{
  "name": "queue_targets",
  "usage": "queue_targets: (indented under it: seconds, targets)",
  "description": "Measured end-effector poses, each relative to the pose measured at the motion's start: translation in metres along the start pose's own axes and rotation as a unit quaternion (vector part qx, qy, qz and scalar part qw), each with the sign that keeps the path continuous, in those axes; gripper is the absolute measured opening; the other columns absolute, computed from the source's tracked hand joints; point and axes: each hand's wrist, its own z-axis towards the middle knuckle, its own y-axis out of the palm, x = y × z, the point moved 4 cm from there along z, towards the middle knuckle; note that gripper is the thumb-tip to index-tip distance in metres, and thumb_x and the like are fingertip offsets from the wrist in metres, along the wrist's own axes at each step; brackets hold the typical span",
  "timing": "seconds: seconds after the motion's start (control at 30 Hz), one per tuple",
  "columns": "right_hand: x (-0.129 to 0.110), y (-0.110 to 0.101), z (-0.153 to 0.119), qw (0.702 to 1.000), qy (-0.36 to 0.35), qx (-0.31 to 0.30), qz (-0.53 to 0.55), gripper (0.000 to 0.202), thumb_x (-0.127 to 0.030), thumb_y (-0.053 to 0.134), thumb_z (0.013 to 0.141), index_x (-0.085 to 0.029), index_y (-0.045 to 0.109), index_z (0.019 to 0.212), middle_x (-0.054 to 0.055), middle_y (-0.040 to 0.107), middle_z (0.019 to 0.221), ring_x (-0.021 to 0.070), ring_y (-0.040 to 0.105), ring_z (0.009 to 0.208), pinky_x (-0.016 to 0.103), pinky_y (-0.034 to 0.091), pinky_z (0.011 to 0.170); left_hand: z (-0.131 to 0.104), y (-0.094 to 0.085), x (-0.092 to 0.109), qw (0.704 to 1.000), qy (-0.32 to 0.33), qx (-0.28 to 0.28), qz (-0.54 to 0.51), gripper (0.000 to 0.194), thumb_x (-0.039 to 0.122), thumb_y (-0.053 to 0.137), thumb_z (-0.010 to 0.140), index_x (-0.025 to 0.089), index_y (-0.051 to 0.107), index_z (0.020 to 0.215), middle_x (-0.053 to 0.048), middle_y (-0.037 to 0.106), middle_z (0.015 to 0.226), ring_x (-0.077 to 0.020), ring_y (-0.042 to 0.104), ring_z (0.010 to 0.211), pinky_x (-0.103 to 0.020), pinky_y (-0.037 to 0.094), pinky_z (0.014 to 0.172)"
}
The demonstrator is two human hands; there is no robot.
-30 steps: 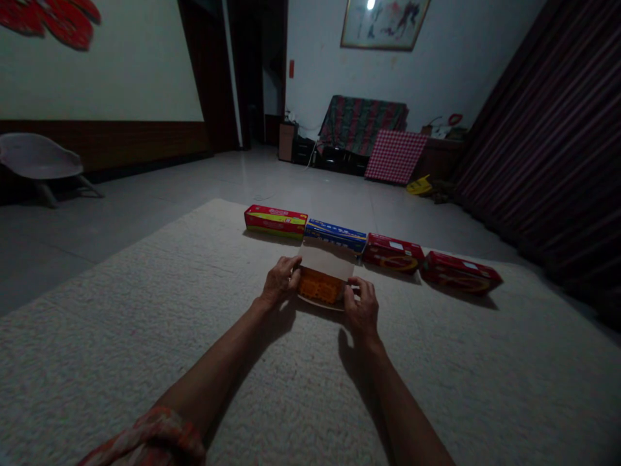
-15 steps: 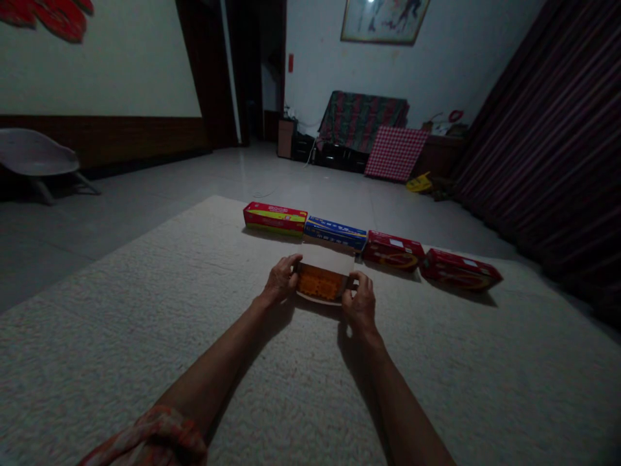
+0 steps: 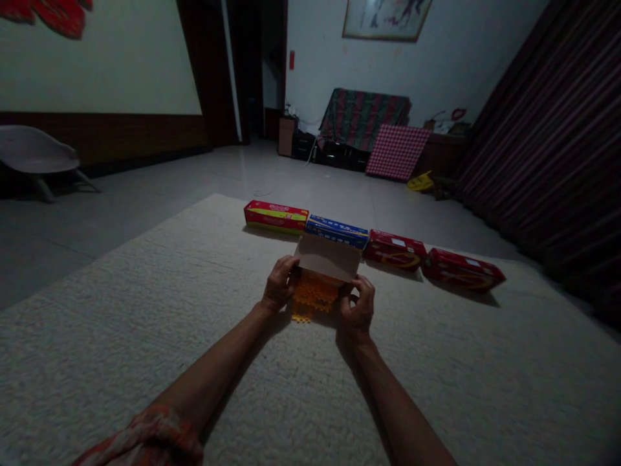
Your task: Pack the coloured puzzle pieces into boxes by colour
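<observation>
A small cardboard box [image 3: 330,257] is tipped toward me, its pale flap or panel facing up. My left hand [image 3: 280,285] grips the box's left end between thumb and fingers. At the opposite end, my right hand [image 3: 359,307] pinches the right side. Orange plastic pieces with toothed edges [image 3: 315,301] show below the panel, some lying on the cream mat [image 3: 233,388] between my hands. Whether others are still inside the box is hidden. Just behind it lies a blue box [image 3: 337,232].
In line with the blue box are a red and yellow-green box [image 3: 275,217] on the left and two dark red boxes [image 3: 395,250] on the right. A pale chair [image 3: 36,155] stands at far left. A purple curtain [image 3: 533,142] hangs at right.
The box has tilted over toward me, its pale panel showing larger. Orange pieces that lay inside have slid out onto the mat. Both hands keep their hold.
</observation>
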Motion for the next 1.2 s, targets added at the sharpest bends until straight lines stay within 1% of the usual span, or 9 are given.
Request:
queue_targets:
  seconds: [0.17, 0.27, 0.43, 0.57, 0.67, 0.73, 0.97, 1.07, 1.2]
  targets:
    - [-0.005, -0.007, -0.002, 0.999, -0.042, 0.011, 0.025, 0.024, -0.016, 0.047, 0.087, -0.025, 0.047, 0.11, 0.013, 0.055, 0.122, 0.0243, 0.056, 0.118, 0.032, 0.058, 0.07, -0.002, -0.006, 0.005, 0.999, 0.038, 0.022, 0.006, 0.042, 0.01, 0.048, 0.095, 0.023, 0.05, 0.136, -0.012, 0.065, 0.121, -0.0211, 0.063, 0.115, -0.035, 0.059, 0.089]
    - [-0.008, -0.009, -0.002, 0.997, -0.067, 0.012, 0.045, 0.022, -0.017, 0.05, 0.091, -0.025, 0.046, 0.111, 0.013, 0.054, 0.125, 0.0231, 0.056, 0.119, 0.032, 0.058, 0.072, 0.001, -0.007, 0.005, 0.999, 0.037, 0.027, 0.025, 0.04, 0.014, 0.049, 0.096, 0.023, 0.05, 0.135, -0.013, 0.065, 0.121, -0.0225, 0.063, 0.115, -0.037, 0.059, 0.09]
    - [-0.009, -0.004, -0.002, 0.998, -0.052, 0.009, 0.038, 0.027, -0.015, 0.05, 0.088, -0.025, 0.046, 0.113, 0.012, 0.054, 0.126, 0.0231, 0.055, 0.12, 0.031, 0.059, 0.072, 0.012, -0.004, 0.005, 0.996, 0.028, 0.042, 0.074, 0.034, 0.019, 0.054, 0.095, 0.021, 0.05, 0.129, -0.012, 0.064, 0.115, -0.024, 0.063, 0.112, -0.041, 0.057, 0.095]
    - [-0.011, 0.001, -0.001, 0.999, -0.028, -0.014, 0.009, 0.036, -0.01, 0.047, 0.08, -0.024, 0.049, 0.113, 0.013, 0.055, 0.124, 0.0239, 0.056, 0.119, 0.03, 0.058, 0.069, 0.016, 0.001, 0.0, 0.993, -0.005, 0.041, 0.11, 0.034, 0.016, 0.059, 0.089, 0.021, 0.051, 0.122, -0.01, 0.063, 0.107, -0.024, 0.064, 0.102, -0.039, 0.057, 0.091]
    - [-0.015, 0.001, 0.003, 0.999, -0.037, -0.031, 0.011, 0.037, -0.01, 0.047, 0.078, -0.023, 0.05, 0.112, 0.014, 0.056, 0.123, 0.0248, 0.057, 0.118, 0.031, 0.059, 0.068, 0.017, 0.004, -0.006, 0.991, -0.047, 0.031, 0.124, 0.033, 0.013, 0.06, 0.085, 0.021, 0.052, 0.116, -0.008, 0.062, 0.101, -0.0234, 0.065, 0.097, -0.036, 0.057, 0.086]
    - [-0.018, 0.0, 0.005, 0.998, -0.046, -0.029, 0.015, 0.037, -0.009, 0.046, 0.078, -0.023, 0.049, 0.112, 0.014, 0.057, 0.122, 0.025, 0.057, 0.118, 0.03, 0.059, 0.066, 0.017, 0.002, -0.008, 0.99, -0.054, 0.031, 0.123, 0.033, 0.011, 0.06, 0.083, 0.022, 0.052, 0.114, -0.007, 0.062, 0.1, -0.0232, 0.064, 0.096, -0.035, 0.057, 0.086]
    - [-0.029, -0.004, 0.004, 0.997, -0.068, -0.004, 0.041, 0.036, -0.009, 0.049, 0.08, -0.025, 0.049, 0.113, 0.013, 0.055, 0.122, 0.0252, 0.058, 0.116, 0.031, 0.06, 0.065, 0.024, -0.017, 0.003, 0.993, -0.002, 0.054, 0.106, 0.028, 0.021, 0.063, 0.088, 0.022, 0.051, 0.114, -0.009, 0.061, 0.105, -0.0239, 0.063, 0.103, -0.037, 0.054, 0.091]
    - [-0.035, -0.002, 0.01, 0.996, -0.079, 0.013, 0.047, 0.031, -0.011, 0.049, 0.083, -0.025, 0.049, 0.111, 0.013, 0.055, 0.122, 0.0245, 0.058, 0.115, 0.03, 0.059, 0.065, 0.034, -0.019, 0.002, 0.993, 0.003, 0.056, 0.105, 0.027, 0.024, 0.063, 0.089, 0.021, 0.051, 0.114, -0.01, 0.061, 0.106, -0.0242, 0.062, 0.105, -0.037, 0.054, 0.092]
    - [-0.04, 0.0, 0.017, 0.996, -0.08, 0.021, 0.036, 0.026, -0.013, 0.049, 0.087, -0.024, 0.049, 0.11, 0.013, 0.055, 0.121, 0.0239, 0.058, 0.115, 0.028, 0.059, 0.064, 0.048, -0.019, 0.001, 0.991, 0.031, 0.072, 0.105, 0.026, 0.021, 0.06, 0.089, 0.02, 0.051, 0.113, -0.01, 0.061, 0.104, -0.0241, 0.062, 0.103, -0.037, 0.053, 0.091]
